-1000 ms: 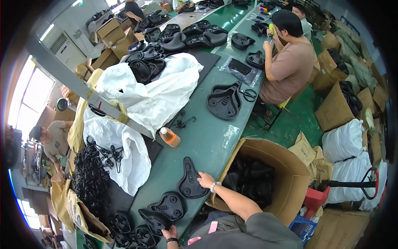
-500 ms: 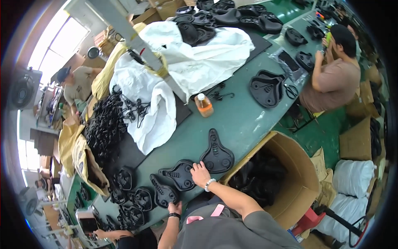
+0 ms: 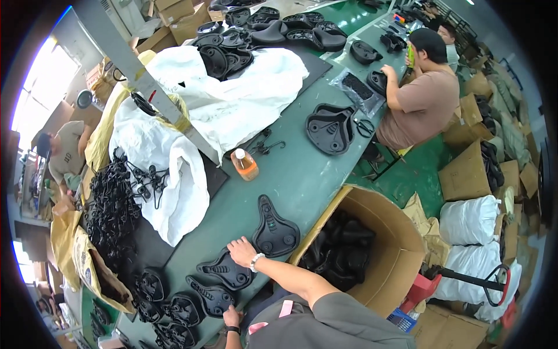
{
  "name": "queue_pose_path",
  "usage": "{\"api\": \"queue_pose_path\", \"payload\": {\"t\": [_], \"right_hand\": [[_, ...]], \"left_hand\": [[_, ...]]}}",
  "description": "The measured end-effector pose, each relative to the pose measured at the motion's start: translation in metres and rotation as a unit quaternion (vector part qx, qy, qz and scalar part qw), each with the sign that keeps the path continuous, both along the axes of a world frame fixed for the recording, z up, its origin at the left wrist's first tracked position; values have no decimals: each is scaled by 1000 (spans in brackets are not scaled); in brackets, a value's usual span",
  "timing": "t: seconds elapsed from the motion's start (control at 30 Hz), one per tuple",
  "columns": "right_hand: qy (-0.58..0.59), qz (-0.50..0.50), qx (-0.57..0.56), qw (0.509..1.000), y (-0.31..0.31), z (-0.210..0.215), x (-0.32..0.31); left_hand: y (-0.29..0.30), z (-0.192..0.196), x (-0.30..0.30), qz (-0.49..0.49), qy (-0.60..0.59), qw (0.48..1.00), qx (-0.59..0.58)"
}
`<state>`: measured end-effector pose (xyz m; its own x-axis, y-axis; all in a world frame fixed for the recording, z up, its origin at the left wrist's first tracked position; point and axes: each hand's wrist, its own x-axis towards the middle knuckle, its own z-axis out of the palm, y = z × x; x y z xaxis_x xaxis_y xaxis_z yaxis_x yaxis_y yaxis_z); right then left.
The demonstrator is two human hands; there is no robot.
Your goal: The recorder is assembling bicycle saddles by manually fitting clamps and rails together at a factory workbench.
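Observation:
Three black bicycle saddle shells lie along the near edge of the green table. My left hand [image 3: 232, 316] pinches the wide end of the nearest saddle shell [image 3: 204, 292], its thumb at the rim. My right hand [image 3: 243, 251] is over the middle saddle shell [image 3: 224, 270], fingers spread and reaching across its upper edge; the fingertips' exact contact is hard to make out. Just right of that hand, a third saddle shell [image 3: 274, 232] lies with its narrow nose pointing away from me. Several more black saddle parts [image 3: 183, 308] are clustered left of my left hand.
An open cardboard box [image 3: 395, 232] of black saddles stands at my right. On the table [image 3: 279, 168] are an orange-liquid bottle [image 3: 244, 164], white sacks [image 3: 244, 99], a heap of black metal pieces [image 3: 110, 209] and scissors [image 3: 365, 128]. A co-worker [image 3: 427, 96] sits beyond the box.
My view has turned, so the whole scene sits farther left. My right hand has shifted slightly leftward over the middle saddle shell. The left hand stays at the nearest shell. A co-worker's arm at lower left has left view.

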<state>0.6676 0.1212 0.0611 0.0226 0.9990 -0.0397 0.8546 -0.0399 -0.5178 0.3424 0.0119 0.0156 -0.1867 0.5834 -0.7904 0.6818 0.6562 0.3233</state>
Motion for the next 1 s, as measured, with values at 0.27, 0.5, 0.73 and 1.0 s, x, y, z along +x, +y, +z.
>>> {"api": "queue_pose_path", "payload": {"t": [0.27,0.5,0.73,1.0], "right_hand": [[-92,-9,-38,995,-38,13,29],[11,-306,53,951,-59,21,40],[-44,-378,5,925,-11,-6,20],[-63,-258,-15,964,-8,16,25]], "left_hand": [[79,74,94,-225,102,929,277],[94,62,98,-109,16,954,279],[122,60,34,-141,131,861,471],[153,44,14,-73,165,934,307]]}}
